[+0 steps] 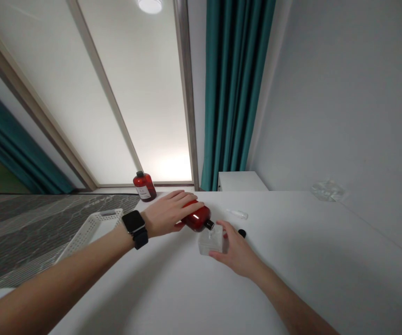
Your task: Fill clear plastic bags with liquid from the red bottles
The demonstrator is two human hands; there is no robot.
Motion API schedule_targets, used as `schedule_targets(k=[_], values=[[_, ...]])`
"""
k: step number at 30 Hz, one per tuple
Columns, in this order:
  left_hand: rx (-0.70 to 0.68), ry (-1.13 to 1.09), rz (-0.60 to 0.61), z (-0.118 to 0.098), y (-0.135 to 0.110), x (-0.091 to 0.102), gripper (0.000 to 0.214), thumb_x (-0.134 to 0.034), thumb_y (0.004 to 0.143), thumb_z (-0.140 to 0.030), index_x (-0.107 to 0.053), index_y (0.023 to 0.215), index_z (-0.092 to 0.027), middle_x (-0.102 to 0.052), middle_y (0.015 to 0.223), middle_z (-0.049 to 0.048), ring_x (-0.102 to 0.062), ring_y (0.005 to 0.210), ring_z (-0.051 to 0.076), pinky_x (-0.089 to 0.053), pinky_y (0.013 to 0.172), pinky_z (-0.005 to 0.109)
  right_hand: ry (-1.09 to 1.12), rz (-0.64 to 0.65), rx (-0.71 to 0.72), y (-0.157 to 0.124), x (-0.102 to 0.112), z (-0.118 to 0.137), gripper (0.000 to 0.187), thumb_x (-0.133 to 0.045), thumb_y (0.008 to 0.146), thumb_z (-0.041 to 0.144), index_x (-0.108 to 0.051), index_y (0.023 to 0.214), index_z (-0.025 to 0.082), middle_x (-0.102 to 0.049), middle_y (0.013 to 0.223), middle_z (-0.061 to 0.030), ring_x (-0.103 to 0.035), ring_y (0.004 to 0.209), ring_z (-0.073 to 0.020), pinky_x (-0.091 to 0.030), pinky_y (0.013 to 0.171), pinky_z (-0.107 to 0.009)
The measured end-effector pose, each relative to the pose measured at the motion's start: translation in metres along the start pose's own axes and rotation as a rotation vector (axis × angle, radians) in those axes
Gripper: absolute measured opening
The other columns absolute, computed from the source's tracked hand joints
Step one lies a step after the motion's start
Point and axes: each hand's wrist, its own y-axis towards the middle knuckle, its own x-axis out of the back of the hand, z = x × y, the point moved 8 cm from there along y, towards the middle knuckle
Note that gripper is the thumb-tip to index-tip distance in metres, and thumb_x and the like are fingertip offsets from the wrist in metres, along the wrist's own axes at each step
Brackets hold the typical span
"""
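Note:
My left hand, with a black watch on its wrist, is wrapped round a glossy red bottle. The bottle is tilted with its dark neck pointing down to the right, over a small clear square container. Whether liquid is flowing out cannot be made out. Thumb and fingers of my right hand grip the container's right side as it stands on the white table. Just beyond the right hand lies a black cap.
Another red bottle with a white label stands upright at the table's far left corner. A clear tube-like piece lies behind the container. At the far right edge sits a crumpled clear plastic item. A white perforated basket is on the left.

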Motion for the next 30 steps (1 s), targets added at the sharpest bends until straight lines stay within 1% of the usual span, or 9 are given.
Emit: schedule_targets(k=[6,10,16,21,24,26,28,30], values=[[0.017,-0.01,0.004,-0.001,-0.002,-0.004,0.077,-0.073,0.073,-0.009,-0.038,0.14,-0.023,-0.055,0.133,0.0113,-0.053,0.118,0.03,-0.041,0.103,0.047,-0.005,0.001,0.007,0.0,0.0,0.0,0.079,-0.079,0.069,0.028,-0.039,0.137,0.023,-0.057,0.128,-0.0113,-0.056,0.116,-0.0283,-0.046,0.094,-0.042],[0.048,-0.086,-0.015,0.003,-0.005,-0.005,0.074,-0.071,0.074,-0.012,-0.038,0.14,-0.025,-0.055,0.133,0.0104,-0.053,0.119,0.03,-0.042,0.103,0.047,0.004,0.008,0.004,0.0,0.0,0.0,0.079,-0.079,0.07,0.028,-0.038,0.137,0.023,-0.056,0.129,-0.012,-0.055,0.117,-0.0292,-0.046,0.094,-0.044],[0.152,-0.248,-0.101,0.011,-0.017,-0.007,0.07,-0.067,0.078,-0.02,-0.037,0.141,-0.024,-0.055,0.134,0.0111,-0.054,0.119,0.03,-0.045,0.1,0.049,0.022,0.001,0.007,-0.001,-0.002,-0.002,0.077,-0.078,0.071,0.029,-0.038,0.136,0.025,-0.053,0.133,-0.0113,-0.055,0.118,-0.0284,-0.046,0.095,-0.043],[0.28,-0.43,-0.225,0.015,-0.03,-0.011,0.071,-0.068,0.076,-0.02,-0.036,0.14,-0.022,-0.054,0.132,0.0137,-0.057,0.114,0.03,-0.049,0.096,0.05,0.042,-0.009,0.048,-0.001,-0.001,0.002,0.069,-0.076,0.071,0.024,-0.041,0.131,0.023,-0.053,0.129,-0.0106,-0.056,0.115,-0.0255,-0.046,0.096,-0.04],[0.366,-0.574,-0.326,0.015,-0.039,-0.019,0.072,-0.07,0.076,-0.021,-0.034,0.139,-0.022,-0.055,0.132,0.0129,-0.057,0.116,0.029,-0.048,0.098,0.051,0.036,-0.021,0.041,-0.001,-0.001,0.0,0.07,-0.076,0.071,0.024,-0.041,0.131,0.023,-0.052,0.13,-0.0105,-0.056,0.115,-0.0262,-0.045,0.097,-0.042],[0.437,-0.66,-0.419,0.017,-0.047,-0.028,0.07,-0.07,0.077,-0.023,-0.035,0.137,-0.023,-0.052,0.135,0.0131,-0.054,0.122,0.03,-0.045,0.102,0.053,0.032,-0.022,0.03,0.0,-0.002,-0.003,0.071,-0.076,0.071,0.024,-0.04,0.133,0.024,-0.052,0.131,-0.0108,-0.055,0.116,-0.0269,-0.045,0.097,-0.042],[0.523,-0.761,-0.489,0.019,-0.055,-0.042,0.071,-0.07,0.079,-0.025,-0.032,0.138,-0.022,-0.05,0.137,0.0139,-0.052,0.125,0.03,-0.042,0.106,0.053,0.029,-0.016,0.029,0.0,-0.003,-0.004,0.074,-0.075,0.071,0.024,-0.038,0.135,0.024,-0.052,0.132,-0.0111,-0.055,0.118,-0.0272,-0.045,0.097,-0.043],[0.588,-0.87,-0.527,0.019,-0.06,-0.058,0.07,-0.068,0.082,-0.026,-0.029,0.14,-0.023,-0.05,0.137,0.0135,-0.054,0.124,0.029,-0.042,0.106,0.05,0.032,-0.012,0.033,0.0,-0.003,-0.004,0.076,-0.075,0.071,0.023,-0.036,0.137,0.023,-0.052,0.133,-0.0113,-0.054,0.119,-0.027,-0.044,0.099,-0.043]])
